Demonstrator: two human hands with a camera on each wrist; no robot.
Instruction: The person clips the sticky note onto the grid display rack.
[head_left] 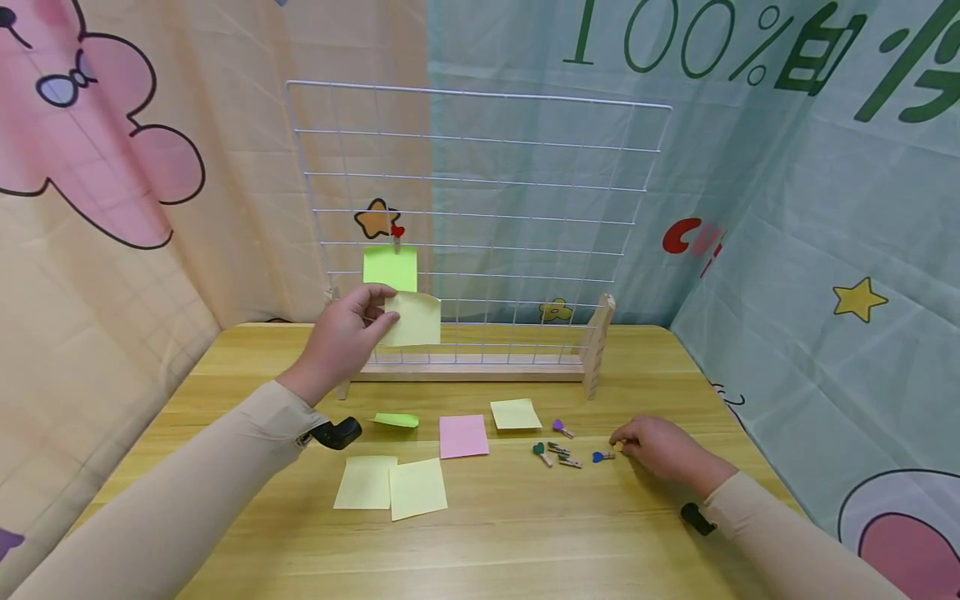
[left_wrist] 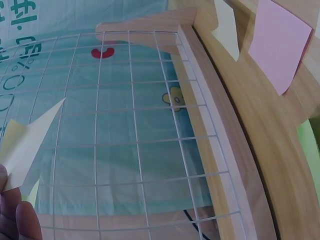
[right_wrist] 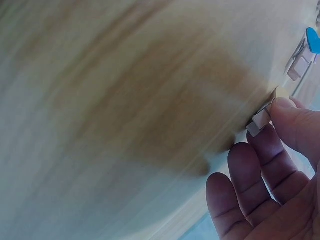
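My left hand [head_left: 349,327] pinches a pale yellow sticky note [head_left: 414,320] by its left edge, in front of the wire grid [head_left: 480,137]. In the left wrist view the same note is bent, with fingertips [left_wrist: 27,220] at its lower end. A bright green note [head_left: 390,265] hangs on the grid from a clothespin with a red heart [head_left: 397,232], just above the held note. Low over the table at right, my right hand [head_left: 663,450] pinches a small wooden clothespin [right_wrist: 261,119] between thumb and forefinger. Beside it lies a blue-topped clothespin [head_left: 602,457].
On the wooden table [head_left: 525,542] lie a pink note [head_left: 463,437], a folded green note [head_left: 396,420] and several pale yellow notes [head_left: 365,483]. Left of the right hand, several small clothespins [head_left: 558,448] are scattered. The grid stands in a wooden base [head_left: 465,369]; printed curtains [head_left: 787,250] surround the table.
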